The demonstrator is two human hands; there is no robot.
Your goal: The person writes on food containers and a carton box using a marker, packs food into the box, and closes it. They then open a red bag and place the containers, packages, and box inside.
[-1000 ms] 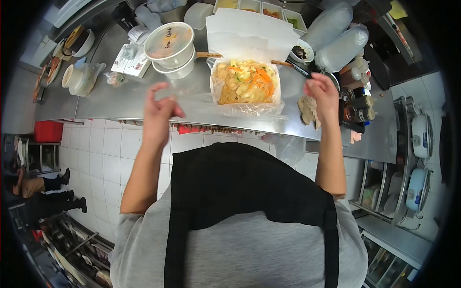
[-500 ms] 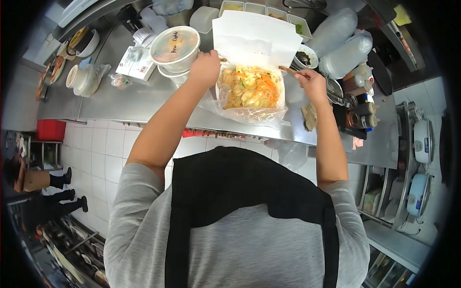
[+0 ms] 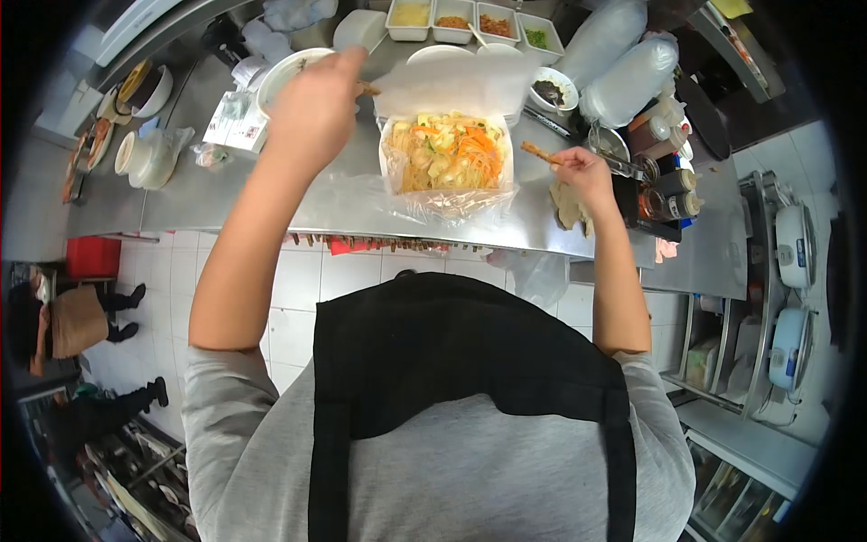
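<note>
A white takeaway box lined with clear plastic lies on the steel counter, filled with noodles, shredded carrot and pale vegetables. Its lid stands raised at the back and is blurred. My left hand is lifted to the left of the lid, its fingers closed on what looks like a wooden clothes peg. To the right of the box, my right hand pinches a similar wooden peg, apart from the box. A round tub is partly hidden behind my left hand.
Several white trays of toppings line the back. Sauce bottles and a black marker lie to the right, near wrapped stacks of containers. At left are a white carton and jar. Another person's legs show far left.
Both hands have moved off the box's sides with the pegs, the left up and leftward, the right slightly down and outward. The lid has tilted forward, and the view has shifted.
</note>
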